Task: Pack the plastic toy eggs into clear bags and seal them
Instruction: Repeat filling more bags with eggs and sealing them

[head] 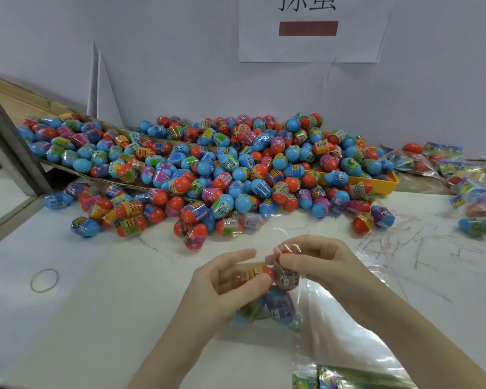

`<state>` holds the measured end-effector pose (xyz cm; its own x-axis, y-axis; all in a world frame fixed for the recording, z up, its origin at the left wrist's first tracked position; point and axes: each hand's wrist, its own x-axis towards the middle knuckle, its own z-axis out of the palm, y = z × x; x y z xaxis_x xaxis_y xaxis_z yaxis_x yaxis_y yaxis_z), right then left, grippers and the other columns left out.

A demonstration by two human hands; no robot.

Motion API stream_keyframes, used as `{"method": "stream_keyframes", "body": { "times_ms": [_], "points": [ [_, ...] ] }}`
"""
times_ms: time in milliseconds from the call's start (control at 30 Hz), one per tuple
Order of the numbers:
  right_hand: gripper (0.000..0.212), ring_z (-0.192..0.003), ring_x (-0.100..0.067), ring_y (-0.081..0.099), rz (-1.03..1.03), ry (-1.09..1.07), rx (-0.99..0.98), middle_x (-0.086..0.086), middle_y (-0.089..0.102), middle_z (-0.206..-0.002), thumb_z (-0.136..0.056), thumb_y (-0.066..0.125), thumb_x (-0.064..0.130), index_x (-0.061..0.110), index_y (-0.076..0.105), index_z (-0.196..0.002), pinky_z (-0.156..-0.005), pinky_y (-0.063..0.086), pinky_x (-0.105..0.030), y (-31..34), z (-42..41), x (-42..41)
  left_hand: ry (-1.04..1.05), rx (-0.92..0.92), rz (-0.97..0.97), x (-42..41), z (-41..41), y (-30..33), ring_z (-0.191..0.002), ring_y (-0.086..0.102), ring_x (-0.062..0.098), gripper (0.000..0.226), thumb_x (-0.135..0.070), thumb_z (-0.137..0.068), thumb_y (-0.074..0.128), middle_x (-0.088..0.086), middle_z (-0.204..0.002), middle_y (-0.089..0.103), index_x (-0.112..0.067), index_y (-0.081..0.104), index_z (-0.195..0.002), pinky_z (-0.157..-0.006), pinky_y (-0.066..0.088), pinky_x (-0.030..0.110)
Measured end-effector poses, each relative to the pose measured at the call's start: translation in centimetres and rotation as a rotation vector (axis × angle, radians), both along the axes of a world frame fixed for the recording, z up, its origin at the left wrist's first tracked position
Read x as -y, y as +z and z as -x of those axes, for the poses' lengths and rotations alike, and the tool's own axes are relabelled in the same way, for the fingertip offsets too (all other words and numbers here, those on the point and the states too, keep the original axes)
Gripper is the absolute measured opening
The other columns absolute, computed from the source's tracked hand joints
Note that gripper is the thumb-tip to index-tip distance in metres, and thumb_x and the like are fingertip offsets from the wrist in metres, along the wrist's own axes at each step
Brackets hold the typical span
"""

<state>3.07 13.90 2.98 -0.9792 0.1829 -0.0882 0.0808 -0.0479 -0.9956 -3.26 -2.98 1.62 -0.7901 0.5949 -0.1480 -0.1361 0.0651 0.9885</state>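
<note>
A big pile of red and blue plastic toy eggs (222, 169) covers the back of the white table (96, 304). Near the front, my left hand (222, 279) grips a red egg with a yellow label (254, 274). Beside it, my right hand (317, 262) pinches another egg with a grey label (286, 277). Both eggs are held over the mouth of a clear bag (334, 313) lying on the table. Inside the bag, below my hands, lie blue and purple eggs (275, 307).
A rubber band (44, 280) lies on the table at the left. Filled bags (455, 175) are heaped at the right, and a yellow tray (382, 182) sits under the pile's right side. Printed bag headers (348, 379) lie at the bottom edge. Scrap strips litter the right.
</note>
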Motion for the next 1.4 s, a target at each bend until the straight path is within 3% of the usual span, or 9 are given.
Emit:
{"method": "stream_keyframes", "body": {
  "times_ms": [100, 267, 467, 633, 833, 967, 1200, 1333, 1400],
  "points": [
    [0.017, -0.077, -0.015, 0.067, -0.007, -0.024, 0.001, -0.009, 0.073, -0.084, -0.061, 0.080, 0.020, 0.016, 0.073, -0.075, -0.069, 0.053, -0.021, 0.2, 0.0, 0.3, 0.008, -0.081, 0.067, -0.4, 0.0, -0.1, -0.075, 0.068, 0.004, 0.053, -0.032, -0.044, 0.079, -0.008, -0.082, 0.073, -0.026, 0.068, -0.095, -0.061, 0.052, 0.014],
    [0.017, -0.076, -0.010, 0.066, -0.036, -0.018, -0.006, -0.008, 0.073, -0.083, -0.062, 0.078, 0.024, 0.016, 0.073, -0.076, -0.067, 0.051, -0.016, 0.4, -0.2, 0.6, -0.022, -0.127, 0.101, -0.6, 0.1, -0.3, -0.065, 0.067, 0.007, 0.037, 0.002, -0.054, 0.085, -0.003, -0.074, 0.073, -0.019, 0.071, -0.082, -0.056, 0.051, 0.016],
    [0.012, -0.079, -0.011, 0.067, -0.031, 0.016, -0.047, -0.006, 0.073, -0.086, -0.065, 0.074, 0.018, 0.015, 0.071, -0.077, -0.066, 0.049, -0.016, 0.7, -0.5, 0.9, -0.056, 0.077, 0.002, -0.6, -0.1, -0.6, -0.066, 0.067, 0.012, 0.030, -0.011, -0.049, 0.086, 0.004, -0.071, 0.069, -0.011, 0.070, -0.074, -0.056, 0.052, 0.020],
    [0.032, -0.085, -0.023, 0.067, -0.099, 0.038, -0.017, -0.003, 0.070, -0.092, -0.054, 0.078, 0.015, 0.022, 0.066, -0.083, -0.076, 0.056, -0.033, 0.5, -0.7, 1.5, -0.030, 0.100, -0.058, -0.7, -0.4, -0.5, -0.077, 0.070, 0.018, 0.050, -0.030, -0.040, 0.090, 0.011, -0.086, 0.072, -0.015, 0.071, -0.084, -0.066, 0.057, 0.026],
    [0.037, -0.074, -0.013, 0.065, 0.008, 0.014, -0.004, -0.004, 0.070, -0.081, -0.053, 0.078, 0.014, 0.023, 0.063, -0.086, -0.065, 0.051, -0.022, -0.1, -0.8, 1.8, -0.044, 0.221, -0.167, 0.2, -0.1, -0.6, -0.084, 0.070, 0.019, 0.065, 0.001, -0.048, 0.086, 0.006, -0.094, 0.073, -0.016, 0.063, -0.106, -0.062, 0.055, 0.024],
    [0.048, -0.072, -0.014, 0.067, 0.028, -0.012, 0.041, -0.003, 0.070, -0.077, -0.053, 0.076, 0.011, 0.023, 0.059, -0.096, -0.063, 0.052, -0.023, -0.6, -0.9, 1.8, -0.043, 0.298, -0.254, 1.0, 0.2, -0.9, -0.086, 0.069, 0.021, 0.049, -0.007, -0.057, 0.066, 0.005, -0.097, 0.071, -0.013, 0.064, -0.105, -0.066, 0.057, 0.028],
    [0.060, -0.068, -0.021, 0.060, -0.064, -0.032, 0.037, -0.012, 0.067, -0.081, -0.060, 0.071, -0.004, 0.028, 0.051, -0.105, -0.072, 0.054, -0.047, -0.8, -0.8, 2.8, 0.038, 0.231, -0.295, 0.8, -0.2, -1.2, -0.081, 0.068, 0.015, 0.027, -0.005, -0.066, 0.078, 0.004, -0.092, 0.072, -0.019, 0.074, -0.089, -0.061, 0.053, 0.021],
    [0.063, -0.065, -0.018, 0.061, -0.040, -0.091, 0.029, -0.007, 0.066, -0.074, -0.058, 0.076, -0.005, 0.029, 0.051, -0.105, -0.068, 0.055, -0.041, -0.8, -0.7, 3.2, 0.032, 0.169, -0.291, 0.8, -0.4, -1.2, -0.089, 0.068, 0.018, 0.033, -0.018, -0.060, 0.067, 0.009, -0.100, 0.072, -0.019, 0.075, -0.092, -0.066, 0.054, 0.021],
    [0.061, -0.063, -0.015, 0.062, 0.006, -0.116, 0.018, -0.001, 0.067, -0.068, -0.059, 0.073, -0.007, 0.029, 0.052, -0.103, -0.061, 0.056, -0.031, -0.9, -0.7, 3.2, 0.020, 0.083, -0.242, 0.8, -0.5, -1.0, -0.096, 0.066, 0.013, 0.034, -0.027, -0.064, 0.061, 0.003, -0.106, 0.070, -0.028, 0.074, -0.095, -0.071, 0.053, 0.019]
  ]
}}
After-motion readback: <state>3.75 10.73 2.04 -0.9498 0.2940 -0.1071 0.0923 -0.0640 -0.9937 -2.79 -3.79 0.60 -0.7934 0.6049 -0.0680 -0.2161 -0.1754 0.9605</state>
